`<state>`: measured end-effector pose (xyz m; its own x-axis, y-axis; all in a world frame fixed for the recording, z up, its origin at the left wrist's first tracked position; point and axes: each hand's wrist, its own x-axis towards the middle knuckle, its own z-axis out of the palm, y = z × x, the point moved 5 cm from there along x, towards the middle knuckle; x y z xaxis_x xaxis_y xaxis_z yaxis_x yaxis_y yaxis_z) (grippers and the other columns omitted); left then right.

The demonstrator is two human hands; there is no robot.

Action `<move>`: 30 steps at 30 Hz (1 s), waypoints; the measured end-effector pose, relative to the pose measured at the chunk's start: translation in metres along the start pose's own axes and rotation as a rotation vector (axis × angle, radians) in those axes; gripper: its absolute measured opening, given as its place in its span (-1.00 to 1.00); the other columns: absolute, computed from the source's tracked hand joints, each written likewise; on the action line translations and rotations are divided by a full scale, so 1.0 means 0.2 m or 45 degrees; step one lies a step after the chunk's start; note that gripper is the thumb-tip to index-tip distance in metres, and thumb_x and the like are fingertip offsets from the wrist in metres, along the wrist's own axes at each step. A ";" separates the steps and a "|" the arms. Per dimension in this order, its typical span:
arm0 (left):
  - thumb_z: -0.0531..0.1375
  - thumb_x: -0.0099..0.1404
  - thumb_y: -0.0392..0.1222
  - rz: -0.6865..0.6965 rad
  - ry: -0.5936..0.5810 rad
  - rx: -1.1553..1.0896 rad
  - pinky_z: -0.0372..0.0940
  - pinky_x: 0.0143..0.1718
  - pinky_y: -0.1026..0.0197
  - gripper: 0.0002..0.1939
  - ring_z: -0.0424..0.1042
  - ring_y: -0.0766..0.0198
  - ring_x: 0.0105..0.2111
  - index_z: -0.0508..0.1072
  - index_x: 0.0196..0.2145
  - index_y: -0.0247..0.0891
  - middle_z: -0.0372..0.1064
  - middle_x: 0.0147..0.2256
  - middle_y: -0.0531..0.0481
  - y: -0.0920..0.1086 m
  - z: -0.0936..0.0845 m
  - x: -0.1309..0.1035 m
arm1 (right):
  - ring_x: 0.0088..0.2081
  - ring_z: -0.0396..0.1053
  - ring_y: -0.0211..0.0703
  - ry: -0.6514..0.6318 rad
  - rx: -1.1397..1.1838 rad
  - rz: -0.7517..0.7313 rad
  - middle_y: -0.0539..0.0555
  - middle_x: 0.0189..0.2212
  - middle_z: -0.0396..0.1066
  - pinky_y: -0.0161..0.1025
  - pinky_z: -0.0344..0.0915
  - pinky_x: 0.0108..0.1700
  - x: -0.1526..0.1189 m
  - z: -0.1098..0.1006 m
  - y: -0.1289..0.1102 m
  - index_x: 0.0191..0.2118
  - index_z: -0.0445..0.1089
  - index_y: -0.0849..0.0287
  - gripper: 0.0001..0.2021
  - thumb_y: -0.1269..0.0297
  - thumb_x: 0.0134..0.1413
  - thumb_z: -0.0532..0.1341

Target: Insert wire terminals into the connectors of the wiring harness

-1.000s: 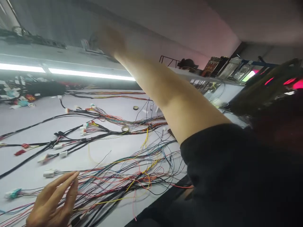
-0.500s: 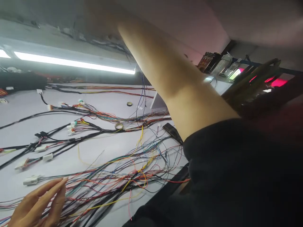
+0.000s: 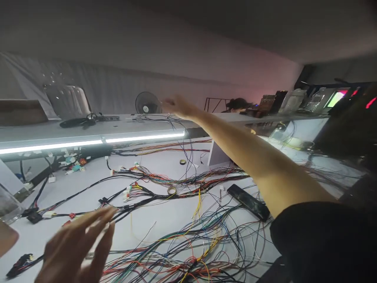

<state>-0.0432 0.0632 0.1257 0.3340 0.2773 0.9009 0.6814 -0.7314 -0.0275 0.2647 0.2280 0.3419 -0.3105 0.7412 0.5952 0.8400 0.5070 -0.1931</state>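
White tabletop [image 3: 141, 220] stretches beneath the left hand [image 3: 79, 243], between seven and eight o'clock, fingers loosely bent, thumb apart, gripping nothing. Coloured wires [image 3: 193, 261] spread beside it towards six. Near twelve, right of a fan [image 3: 147, 103], the blurred right hand [image 3: 175, 105] reaches over a shelf [image 3: 132, 127]; its grip I cannot tell.

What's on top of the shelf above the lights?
A black cable lies on the shelf; near the right hand, thin wires trail over its edge. A fan stands on or behind it, unclear which. The right forearm covers part of the top, hiding anything there.
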 end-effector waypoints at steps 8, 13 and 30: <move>-0.14 0.47 -0.01 0.114 -0.349 0.197 -0.07 0.26 -0.09 -0.47 0.15 0.13 0.23 0.19 0.24 -0.38 0.16 0.25 -0.14 -0.11 0.46 1.13 | 0.15 0.21 0.10 0.414 0.176 0.443 0.31 0.12 0.24 0.05 0.18 0.20 -0.77 0.04 0.03 0.15 0.16 0.25 -0.39 -0.08 0.14 0.20; -0.30 0.48 0.02 -0.012 -0.888 0.161 -0.05 0.24 -0.12 -0.40 0.06 0.10 0.28 0.11 0.29 -0.33 0.04 0.31 -0.10 -0.16 0.81 1.34 | 0.09 0.32 0.03 -0.105 1.089 0.789 0.29 0.04 0.31 -0.02 0.25 0.18 -0.90 0.42 0.03 0.25 0.00 0.24 -0.14 -0.16 -0.01 0.31; -0.37 0.43 0.12 -0.227 -1.081 0.339 -0.08 0.27 -0.14 -0.34 0.27 0.06 0.16 0.22 0.26 -0.11 0.21 0.24 0.05 -0.27 0.88 1.31 | 0.01 0.31 0.04 -0.029 -0.618 0.261 0.18 -0.06 0.45 -0.02 0.10 0.11 -0.24 -0.78 0.71 -0.07 0.48 0.25 -0.70 0.20 0.30 0.10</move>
<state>0.1221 0.2858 0.2866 0.5051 0.8158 0.2816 0.8618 -0.4946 -0.1127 0.4686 0.1959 0.4085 -0.1235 0.8156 0.5653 0.9922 0.0925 0.0833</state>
